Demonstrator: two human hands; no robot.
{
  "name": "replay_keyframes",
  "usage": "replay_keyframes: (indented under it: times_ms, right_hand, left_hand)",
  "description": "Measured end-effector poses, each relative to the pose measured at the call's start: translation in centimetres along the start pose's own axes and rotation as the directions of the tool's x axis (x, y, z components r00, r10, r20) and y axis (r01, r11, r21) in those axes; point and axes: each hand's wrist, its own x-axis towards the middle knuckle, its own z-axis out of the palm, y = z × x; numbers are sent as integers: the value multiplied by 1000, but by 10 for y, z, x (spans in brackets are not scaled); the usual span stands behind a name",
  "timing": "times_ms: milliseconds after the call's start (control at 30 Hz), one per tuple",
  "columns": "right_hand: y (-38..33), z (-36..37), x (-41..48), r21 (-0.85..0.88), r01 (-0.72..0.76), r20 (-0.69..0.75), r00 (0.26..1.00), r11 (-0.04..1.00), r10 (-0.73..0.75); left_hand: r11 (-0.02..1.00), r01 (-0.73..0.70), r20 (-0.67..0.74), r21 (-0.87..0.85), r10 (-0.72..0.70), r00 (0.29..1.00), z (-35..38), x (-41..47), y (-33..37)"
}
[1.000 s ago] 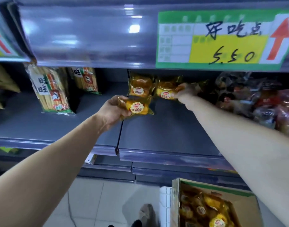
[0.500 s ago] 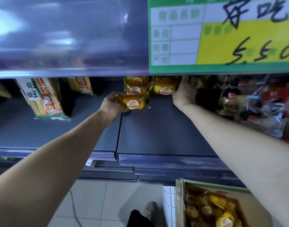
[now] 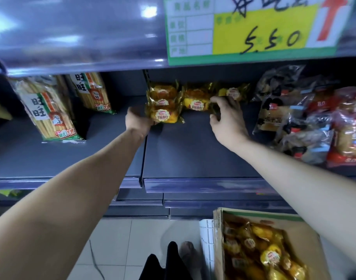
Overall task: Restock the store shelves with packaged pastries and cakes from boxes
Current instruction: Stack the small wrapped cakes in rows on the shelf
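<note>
Yellow-wrapped pastry packs stand in a row at the back of the grey shelf (image 3: 193, 156). My left hand (image 3: 138, 122) grips one pack (image 3: 166, 116) and holds it against the front of the left stack (image 3: 163, 93). My right hand (image 3: 229, 120) reaches between the middle pack (image 3: 196, 103) and a third pack (image 3: 233, 92), with its fingertips and thumb pinched on a wrapper edge. An open cardboard box (image 3: 218, 229) at the lower right holds several more of the same packs (image 3: 271, 257).
Tall rice-cracker bags (image 3: 49, 112) stand on the shelf at the left. Bagged breads (image 3: 306, 122) pile up at the right. A green and yellow price sign (image 3: 253, 29) hangs on the upper shelf's edge. Lower shelf edges and tiled floor (image 3: 116, 245) lie below.
My left hand has pushed its pack back against the left stack. My right hand has drawn back from deep in the shelf, and a third pack now shows at the right of the row.
</note>
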Motion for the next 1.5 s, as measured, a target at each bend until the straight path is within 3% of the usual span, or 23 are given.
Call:
replay_keyframes:
  times_ms: [100,167,267,367,500,600,667,800,967,1167,1367,1500]
  right_hand:
    - [6,-16,-27,48,66,-20,998,997,-65]
    - [16,-26,-52,99,93,-28,996,991,-90]
    - [39,-44,-97,136,61,-6,998,989,-60]
    - [70,-60,-146,138,-21,99,995,990,8]
    - [122,-70,-204,60,-128,261,959,990,108]
    - [162,-58,-239,-48,-248,404,881,968,246]
    - [185,-45,-260,-153,-325,496,791,933,357]
    - [220,-18,-291,-308,-392,612,616,867,495]
    - [259,15,-297,-326,-470,619,550,820,561]
    - [280,54,-283,-337,-575,570,505,746,648]
    - [274,59,-281,-354,-665,497,462,657,735]
    - [253,22,-276,-263,-652,508,533,712,676]
  left_hand:
    - [995,-38,-170,94,54,984,0,-28,6]
    - [979,-153,-157,134,173,972,11,-69,17]
    - [945,-317,43,83,315,948,39,-136,20]
    - [902,-423,339,90,371,864,79,-196,3]
    - [928,-319,722,190,88,686,133,-252,-44]
    - [879,-296,775,374,-122,620,163,-274,-91]
    - [832,-291,778,472,-238,581,178,-284,-116]
    - [783,-228,705,578,-339,623,201,-292,-151]
    - [823,40,558,567,-420,716,228,-278,-194]
    - [819,38,518,572,-397,758,245,-268,-221]
    - [817,71,505,572,-419,755,242,-275,-209]
    - [842,116,548,526,-441,711,221,-279,-174]
